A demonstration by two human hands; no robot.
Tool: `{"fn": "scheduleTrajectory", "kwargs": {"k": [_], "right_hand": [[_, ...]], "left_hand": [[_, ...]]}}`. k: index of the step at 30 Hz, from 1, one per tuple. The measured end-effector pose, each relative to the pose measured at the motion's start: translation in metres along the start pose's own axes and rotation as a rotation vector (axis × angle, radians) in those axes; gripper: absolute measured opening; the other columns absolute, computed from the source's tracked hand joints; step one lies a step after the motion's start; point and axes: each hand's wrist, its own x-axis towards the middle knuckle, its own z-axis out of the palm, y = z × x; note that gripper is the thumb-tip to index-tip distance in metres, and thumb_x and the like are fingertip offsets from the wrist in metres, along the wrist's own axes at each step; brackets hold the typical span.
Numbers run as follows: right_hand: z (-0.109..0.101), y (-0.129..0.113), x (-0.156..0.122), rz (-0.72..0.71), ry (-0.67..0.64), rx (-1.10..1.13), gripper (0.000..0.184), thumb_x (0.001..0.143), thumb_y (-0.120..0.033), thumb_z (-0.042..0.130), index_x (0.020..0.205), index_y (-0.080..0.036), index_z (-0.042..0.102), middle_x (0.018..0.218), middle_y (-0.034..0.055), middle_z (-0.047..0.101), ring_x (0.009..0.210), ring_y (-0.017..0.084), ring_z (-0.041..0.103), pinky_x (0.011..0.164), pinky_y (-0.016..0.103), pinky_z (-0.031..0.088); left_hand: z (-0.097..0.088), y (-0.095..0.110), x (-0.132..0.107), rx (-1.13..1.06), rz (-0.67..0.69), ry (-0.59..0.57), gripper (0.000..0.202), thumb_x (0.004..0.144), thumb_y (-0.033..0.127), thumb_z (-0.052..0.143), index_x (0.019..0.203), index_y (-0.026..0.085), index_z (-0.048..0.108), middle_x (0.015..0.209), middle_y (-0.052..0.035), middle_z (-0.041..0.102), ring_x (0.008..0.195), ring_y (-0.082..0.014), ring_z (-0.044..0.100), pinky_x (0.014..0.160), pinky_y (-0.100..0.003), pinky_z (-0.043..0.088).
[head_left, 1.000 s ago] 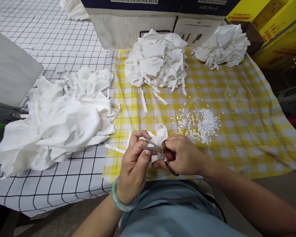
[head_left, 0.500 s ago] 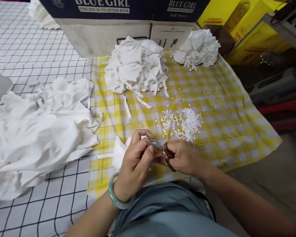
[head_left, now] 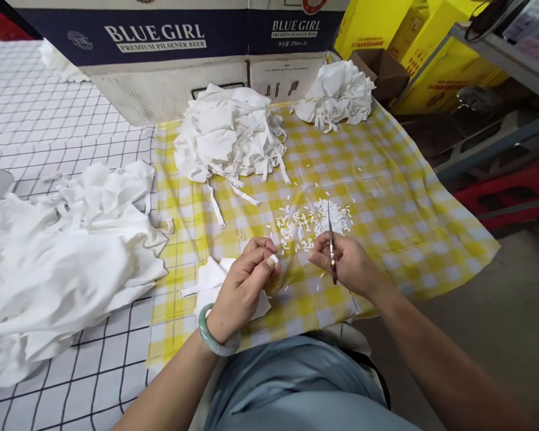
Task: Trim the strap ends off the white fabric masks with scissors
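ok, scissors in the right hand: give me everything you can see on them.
The scissors are small, with slim silver metal blades and a dark brownish handle loop showing below the grip. The blades look closed, seen nearly edge-on, pointing away from the person toward the pile of white snippets. The right hand grips them around the handles, above the yellow checked cloth. Nothing else appears to touch them.

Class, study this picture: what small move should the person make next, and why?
Probably bring the scissors across to the left hand: it pinches an edge of the white cloth piece, while the right hand holds them away, by the snippets.
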Motion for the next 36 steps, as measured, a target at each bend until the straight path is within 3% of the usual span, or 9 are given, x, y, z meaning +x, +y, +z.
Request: {"fn": "scheduleTrajectory", "kwargs": {"k": [8,11,13,17,21,24,29,32,36], "right_hand": [[0.051,-0.012,0.001,-0.270,-0.066,-0.031,0.055,0.072,-0.044,0.077,0.121,-0.023,0.062,0.116,0.0092,0.068,0.098,0.024,0.065,0.085,0.038,0.053],[0.094,-0.022,-0.001,-0.474,-0.174,-0.002,0.062,0.066,-0.029,0.081,0.124,-0.023,0.061,0.117,0.0098,0.068,0.104,0.025,0.064,0.088,0.037,0.053],[0.115,-0.034,0.002,-0.532,-0.237,0.011,0.038,0.067,-0.011,0.073,0.103,-0.021,0.069,0.098,0.0061,0.072,0.092,0.021,0.067,0.081,0.031,0.054],[0.114,-0.086,0.042,-0.606,-0.093,0.170,0.025,0.067,-0.007,0.063,0.089,-0.019,0.069,0.082,0.0017,0.071,0.074,0.016,0.068,0.066,0.024,0.053],[0.059,-0.178,0.124,-0.708,0.169,0.257,0.024,0.076,-0.027,0.065,0.099,-0.019,0.066,0.086,0.0023,0.071,0.076,0.018,0.067,0.070,0.028,0.052],[0.021,-0.220,0.181,-0.632,0.359,0.110,0.021,0.076,-0.031,0.067,0.094,-0.020,0.064,0.097,0.0052,0.071,0.092,0.021,0.066,0.083,0.033,0.050],[0.027,-0.175,0.178,-0.525,0.274,0.049,0.014,0.073,-0.026,0.065,0.084,-0.018,0.063,0.089,0.0073,0.071,0.084,0.024,0.065,0.077,0.035,0.050],[0.062,-0.127,0.135,-0.500,0.010,0.044,0.011,0.069,-0.015,0.060,0.078,-0.018,0.066,0.069,0.0010,0.070,0.062,0.016,0.062,0.059,0.025,0.048],[0.095,-0.086,0.090,-0.426,-0.144,0.062,0.019,0.072,-0.015,0.055,0.088,-0.017,0.066,0.062,-0.0010,0.065,0.053,0.014,0.056,0.054,0.023,0.044]], "left_hand": [[-0.087,0.001,-0.057,0.806,0.138,0.437,0.019,0.083,0.037,0.064,0.086,0.018,0.060,0.111,-0.0103,0.056,0.110,-0.0290,0.053,0.092,-0.041,0.045],[-0.091,-0.019,-0.081,0.972,0.063,0.238,0.051,0.073,0.032,0.072,0.120,0.020,0.055,0.126,-0.0149,0.054,0.113,-0.0332,0.053,0.094,-0.048,0.047],[-0.086,-0.026,-0.081,0.880,0.079,0.143,0.037,0.078,0.018,0.059,0.115,0.021,0.057,0.113,-0.0118,0.060,0.098,-0.0260,0.061,0.081,-0.039,0.053],[-0.093,0.017,-0.028,0.752,0.275,0.292,0.012,0.081,0.013,0.051,0.083,0.021,0.059,0.080,-0.0028,0.060,0.074,-0.0176,0.059,0.065,-0.027,0.049],[-0.122,0.115,0.066,0.662,0.406,0.613,0.019,0.081,0.017,0.056,0.098,0.017,0.063,0.092,-0.0038,0.066,0.086,-0.0194,0.062,0.080,-0.032,0.050],[-0.135,0.150,0.121,0.666,0.372,0.621,0.020,0.075,0.018,0.065,0.095,0.015,0.065,0.104,-0.0091,0.067,0.103,-0.0266,0.063,0.092,-0.040,0.049],[-0.101,0.095,0.116,0.569,0.363,0.624,0.045,0.078,0.035,0.070,0.118,0.016,0.060,0.148,-0.0163,0.042,0.141,-0.0338,0.036,0.114,-0.049,0.031],[-0.069,0.046,0.093,0.368,0.324,0.403,0.045,0.089,0.039,0.058,0.128,0.017,0.056,0.131,-0.0147,0.060,0.127,-0.0296,0.053,0.107,-0.046,0.040],[-0.042,0.006,0.074,0.350,0.230,0.469,0.032,0.096,0.032,0.043,0.109,0.014,0.067,0.111,-0.0161,0.070,0.111,-0.0288,0.064,0.100,-0.045,0.045]]}}
